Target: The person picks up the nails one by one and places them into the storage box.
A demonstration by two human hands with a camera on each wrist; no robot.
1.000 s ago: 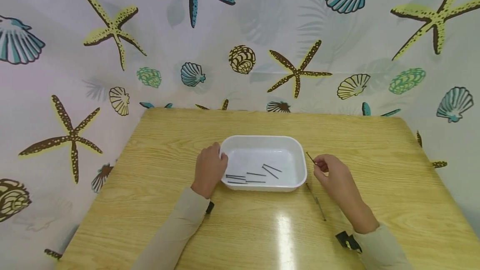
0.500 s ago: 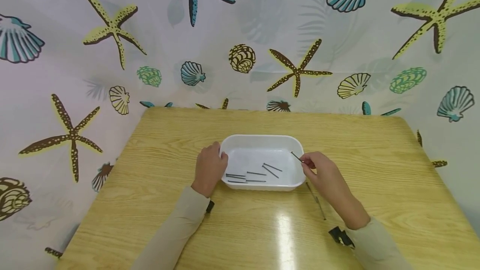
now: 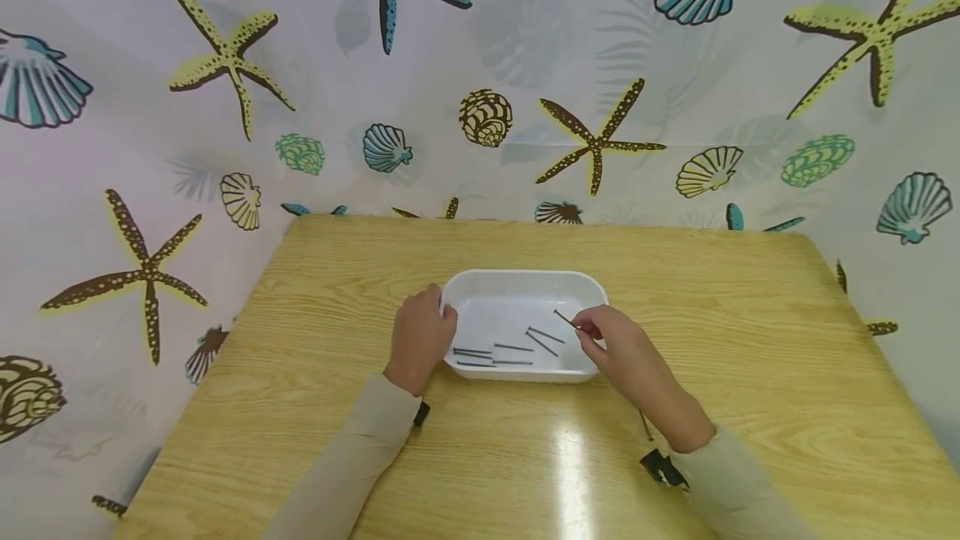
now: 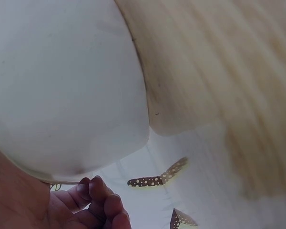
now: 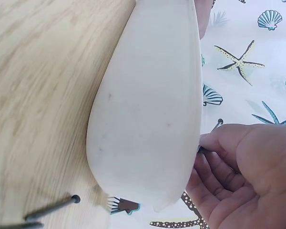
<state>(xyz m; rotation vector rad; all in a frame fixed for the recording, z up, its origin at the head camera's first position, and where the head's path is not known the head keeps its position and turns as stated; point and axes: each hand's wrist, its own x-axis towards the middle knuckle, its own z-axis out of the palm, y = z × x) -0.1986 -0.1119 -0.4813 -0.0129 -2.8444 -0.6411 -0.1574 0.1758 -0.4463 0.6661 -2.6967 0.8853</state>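
A white plastic tray (image 3: 498,307) stands on the table, with several dark nails (image 3: 513,347) lying inside on its floor. My left hand (image 3: 422,336) grips the tray's left end, its fingers curled at the rim. Over the right part of the tray, my right hand (image 3: 615,348) pinches a single nail (image 3: 566,319) between thumb and fingertips, its head pointing up and left. The right wrist view shows that nail's head (image 5: 220,121) above the fingers, beyond the tray's outer wall (image 5: 148,114).
Right of the tray, a nail (image 3: 646,425) on the wooden table (image 3: 337,273) is partly covered by my right arm; the right wrist view shows nails (image 5: 55,206) there. A cloth (image 3: 435,90) printed with starfish and shells hangs behind the table and at its sides.
My right hand has moved left with the nail, from beside the tray across its right rim to above the inside. The left hand and the tray stay where they were.
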